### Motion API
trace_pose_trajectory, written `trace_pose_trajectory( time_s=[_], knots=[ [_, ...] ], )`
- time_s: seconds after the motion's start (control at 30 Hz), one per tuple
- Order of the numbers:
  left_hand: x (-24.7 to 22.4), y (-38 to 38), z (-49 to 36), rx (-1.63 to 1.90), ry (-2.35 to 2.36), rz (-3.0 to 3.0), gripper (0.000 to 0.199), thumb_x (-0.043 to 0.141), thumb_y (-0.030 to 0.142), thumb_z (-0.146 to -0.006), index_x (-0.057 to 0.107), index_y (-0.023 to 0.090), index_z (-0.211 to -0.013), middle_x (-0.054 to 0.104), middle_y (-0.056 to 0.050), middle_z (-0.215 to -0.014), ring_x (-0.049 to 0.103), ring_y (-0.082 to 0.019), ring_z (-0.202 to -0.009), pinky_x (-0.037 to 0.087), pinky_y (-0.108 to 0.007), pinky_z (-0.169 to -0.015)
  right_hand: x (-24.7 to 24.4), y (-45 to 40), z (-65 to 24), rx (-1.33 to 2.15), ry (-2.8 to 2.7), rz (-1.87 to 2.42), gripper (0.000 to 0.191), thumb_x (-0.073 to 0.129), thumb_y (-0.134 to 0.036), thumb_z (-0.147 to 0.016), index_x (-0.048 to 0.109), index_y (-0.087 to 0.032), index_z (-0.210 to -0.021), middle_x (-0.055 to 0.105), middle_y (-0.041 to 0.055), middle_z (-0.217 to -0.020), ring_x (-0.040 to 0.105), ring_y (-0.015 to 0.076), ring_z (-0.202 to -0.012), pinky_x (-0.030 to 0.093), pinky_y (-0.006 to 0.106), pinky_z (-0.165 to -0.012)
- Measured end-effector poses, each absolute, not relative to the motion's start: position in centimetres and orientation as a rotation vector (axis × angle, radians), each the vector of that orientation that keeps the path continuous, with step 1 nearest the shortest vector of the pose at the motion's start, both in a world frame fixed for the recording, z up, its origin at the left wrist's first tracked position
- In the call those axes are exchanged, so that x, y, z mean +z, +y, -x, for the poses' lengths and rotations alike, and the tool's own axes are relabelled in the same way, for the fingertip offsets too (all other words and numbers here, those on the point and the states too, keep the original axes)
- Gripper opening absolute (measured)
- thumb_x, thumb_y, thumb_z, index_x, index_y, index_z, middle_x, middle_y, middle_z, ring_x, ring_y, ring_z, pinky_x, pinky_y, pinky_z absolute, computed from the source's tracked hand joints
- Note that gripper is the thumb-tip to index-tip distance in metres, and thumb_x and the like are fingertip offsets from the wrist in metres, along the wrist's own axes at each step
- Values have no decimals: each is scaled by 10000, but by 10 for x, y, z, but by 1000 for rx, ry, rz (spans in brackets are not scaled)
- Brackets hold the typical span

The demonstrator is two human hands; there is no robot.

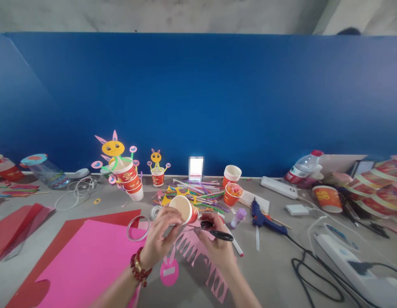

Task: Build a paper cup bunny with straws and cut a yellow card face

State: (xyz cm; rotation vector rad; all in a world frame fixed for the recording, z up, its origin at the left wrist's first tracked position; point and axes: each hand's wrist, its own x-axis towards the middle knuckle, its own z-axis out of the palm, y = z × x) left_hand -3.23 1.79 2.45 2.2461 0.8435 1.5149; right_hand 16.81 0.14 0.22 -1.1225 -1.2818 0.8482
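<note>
My right hand [214, 239] is closed around black-handled scissors [222, 235], whose blades point left toward my other hand. My left hand [162, 229] has its fingers pressed together by the blade tips; what they pinch is too small to make out. Just behind the fingers a red-and-white paper cup [183, 208] lies tilted with its mouth toward me, and my left fingers overlap its rim. Beneath my hands is a pink paper strip [185, 248] with leaf-shaped cutouts. A pink rabbit-head paper shape [169, 273] lies below, between my wrists.
Pink paper sheets [92, 256] and a tape roll [129, 233] lie left. Cup figures [123, 179] stand behind, near scattered pipe cleaners [206, 194]. To the right are a glue stick [238, 217], a glue gun [265, 220] with its cord, and a power strip [348, 265].
</note>
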Motion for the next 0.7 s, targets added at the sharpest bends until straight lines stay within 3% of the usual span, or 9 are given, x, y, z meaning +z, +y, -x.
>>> trace_pose_trajectory(
  time_s=[0.1,0.2,0.4,0.47,0.53,0.6,0.7],
  knots=[
    [24,15,35,1607,883,-2325,254,530,29,-887,603,235,-1016,743,-51,-909,660,-234,-966,510,-427,-906,1,1,-164,1132,-1084,1081,418,811,-490,-714,629,-201,-954,674,29,-780,623,175,-600,503,270,-520],
    [23,13,37,1630,896,-2426,268,551,25,-870,620,243,-1010,772,-37,-916,676,-238,-966,463,-486,-1007,-1,-1,-159,1469,-889,982,458,802,-547,-719,619,-186,-932,673,18,-700,591,144,-484,476,255,-460],
    [19,13,38,1660,807,-2586,215,538,69,-922,637,221,-1038,794,-40,-980,679,-224,-998,375,-544,-1101,3,-9,-165,1723,-762,678,433,892,-334,-631,690,-186,-985,730,42,-793,646,157,-563,527,257,-499],
    [18,14,38,1662,772,-2634,199,519,86,-948,640,206,-1051,795,-47,-989,673,-213,-1010,356,-543,-1117,5,-13,-169,1848,-790,573,441,883,-367,-637,703,-183,-996,739,61,-823,683,201,-637,569,299,-532],
    [19,15,39,1645,740,-2677,193,495,110,-973,642,197,-1063,796,-51,-990,670,-205,-1019,349,-526,-1127,6,-15,-170,1935,-775,510,512,844,-531,-658,710,-178,-1004,745,82,-836,698,229,-665,584,327,-527],
    [21,15,39,1609,701,-2730,205,467,142,-995,647,188,-1080,794,-55,-995,669,-198,-1023,348,-492,-1135,4,-14,-166,1966,-704,579,557,788,-652,-674,720,-166,-939,744,83,-780,682,206,-594,565,299,-479],
    [24,15,39,1559,655,-2798,227,449,169,-1008,659,180,-1092,794,-47,-988,670,-182,-1020,348,-429,-1141,0,-10,-157,1903,-476,806,471,856,-585,-628,692,-162,-754,677,15,-568,582,122,-433,476,202,-391]
  ],
)
